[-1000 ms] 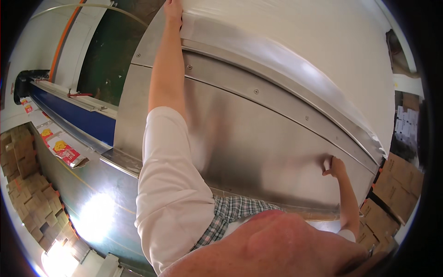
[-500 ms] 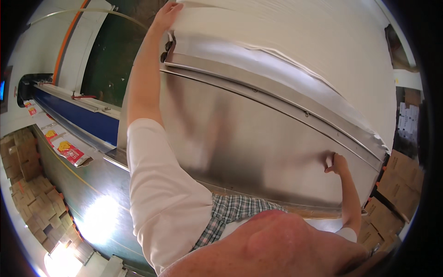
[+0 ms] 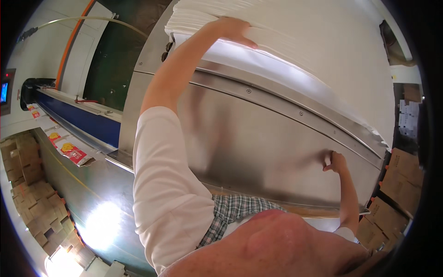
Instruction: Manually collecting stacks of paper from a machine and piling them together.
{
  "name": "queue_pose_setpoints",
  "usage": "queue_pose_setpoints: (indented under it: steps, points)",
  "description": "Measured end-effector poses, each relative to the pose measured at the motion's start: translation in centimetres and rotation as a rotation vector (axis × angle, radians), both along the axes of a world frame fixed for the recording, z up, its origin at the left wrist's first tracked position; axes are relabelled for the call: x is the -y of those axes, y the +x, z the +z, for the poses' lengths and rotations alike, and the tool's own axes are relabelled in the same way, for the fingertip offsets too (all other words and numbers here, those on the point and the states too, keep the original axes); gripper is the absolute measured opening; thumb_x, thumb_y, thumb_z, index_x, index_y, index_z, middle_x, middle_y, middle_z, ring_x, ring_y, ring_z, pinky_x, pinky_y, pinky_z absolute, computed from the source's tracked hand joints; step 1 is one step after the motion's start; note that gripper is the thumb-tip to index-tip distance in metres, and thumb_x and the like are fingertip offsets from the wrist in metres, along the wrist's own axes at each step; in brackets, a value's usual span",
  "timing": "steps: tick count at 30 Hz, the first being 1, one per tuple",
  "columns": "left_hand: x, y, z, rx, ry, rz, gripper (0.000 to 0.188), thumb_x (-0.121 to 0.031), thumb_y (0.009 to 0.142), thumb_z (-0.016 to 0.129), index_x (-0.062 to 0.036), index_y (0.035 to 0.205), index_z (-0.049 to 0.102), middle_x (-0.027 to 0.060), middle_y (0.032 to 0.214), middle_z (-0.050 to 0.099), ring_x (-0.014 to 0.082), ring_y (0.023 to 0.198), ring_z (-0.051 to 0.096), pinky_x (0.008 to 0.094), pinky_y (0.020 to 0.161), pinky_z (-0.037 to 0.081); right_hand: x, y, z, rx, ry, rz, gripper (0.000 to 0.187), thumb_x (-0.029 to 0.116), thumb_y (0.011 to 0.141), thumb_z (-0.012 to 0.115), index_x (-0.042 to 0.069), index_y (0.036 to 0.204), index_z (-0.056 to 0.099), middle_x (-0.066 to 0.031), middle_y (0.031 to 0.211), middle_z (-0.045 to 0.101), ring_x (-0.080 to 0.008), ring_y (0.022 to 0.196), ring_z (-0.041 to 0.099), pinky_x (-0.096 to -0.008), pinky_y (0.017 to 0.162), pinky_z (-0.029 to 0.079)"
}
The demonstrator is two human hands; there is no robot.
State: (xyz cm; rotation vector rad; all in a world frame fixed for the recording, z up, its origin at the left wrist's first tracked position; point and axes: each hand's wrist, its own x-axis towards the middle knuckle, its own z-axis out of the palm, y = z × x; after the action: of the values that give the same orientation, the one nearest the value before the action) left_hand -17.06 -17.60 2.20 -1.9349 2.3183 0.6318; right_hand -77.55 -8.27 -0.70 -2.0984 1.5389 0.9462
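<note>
A thick, layered stack of thin white sheets lies across the top of the view, behind a raised steel edge. Lying on the front left part of that stack is my left hand, open, with thumb and fingers apart. My right hand rests at the right on the brushed steel panel. Its fingers are curled toward the thumb around a small pale patch; whether that is a held piece or only a gap I cannot tell.
A steel rail with screws runs between panel and stack. On the left are a blue conveyor belt, printed red-and-white packaging and a small screen. Cardboard boxes stand at the lower left, more boxes at the right.
My left hand has moved right and nearer, from the stack's far left side onto its front part. The front sheet edges lie differently. My right hand has barely moved.
</note>
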Motion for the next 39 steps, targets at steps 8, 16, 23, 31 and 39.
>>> queue_pose_setpoints:
  steps: [8,16,23,31,39]
  points:
    - [-1.9,14.1,-3.6,0.155,-0.243,0.447,0.059,-0.056,0.086,0.028,-0.011,0.107,0.06,0.0128,0.107,0.059,0.0302,0.101,0.055,0.0408,0.086,0.04,0.1,-0.2,-0.2,0.046,-0.012,0.0,0.056,0.027,0.033,0.085,0.005,0.072,0.052,-0.0095,0.068,0.058,-0.0294,0.068,0.056,-0.0367,0.06,0.044]
    - [-4.5,19.2,-7.6,-0.995,-0.501,1.019,0.024,-0.02,0.088,0.047,-0.0029,0.097,0.061,0.0065,0.09,0.061,0.0144,0.083,0.056,0.0285,0.073,0.045,0.1,0.0,0.0,0.057,-0.002,0.002,0.057,0.026,0.034,0.085,0.004,0.075,0.052,-0.0089,0.07,0.058,-0.0291,0.068,0.056,-0.0366,0.06,0.044]
    - [-3.8,18.3,-8.6,-1.369,-0.791,1.113,0.021,-0.017,0.084,0.051,0.0003,0.083,0.063,0.0054,0.082,0.063,0.0145,0.073,0.057,0.0274,0.067,0.045,0.0,0.1,0.2,0.021,-0.006,-0.001,0.058,0.026,0.035,0.085,0.005,0.076,0.052,-0.0086,0.069,0.058,-0.0291,0.068,0.057,-0.0372,0.06,0.044]
    - [-3.6,18.5,-8.9,-1.177,-0.817,1.25,0.025,-0.023,0.078,0.057,0.0,0.073,0.064,0.0038,0.067,0.06,0.0136,0.062,0.053,0.0295,0.058,0.042,0.0,-0.1,0.0,0.051,-0.028,-0.008,0.057,0.029,0.033,0.085,0.004,0.071,0.051,-0.0101,0.066,0.058,-0.0308,0.067,0.057,-0.0385,0.06,0.045]
    - [-5.2,16.9,-7.6,-1.396,-0.657,1.187,0.023,-0.021,0.074,0.054,-0.0024,0.062,0.053,0.0009,0.063,0.053,0.0114,0.057,0.046,0.0282,0.054,0.038,0.0,0.4,0.5,0.028,-0.034,-0.014,0.055,0.028,0.034,0.085,0.005,0.07,0.052,-0.0103,0.067,0.058,-0.0307,0.069,0.057,-0.0381,0.061,0.045]
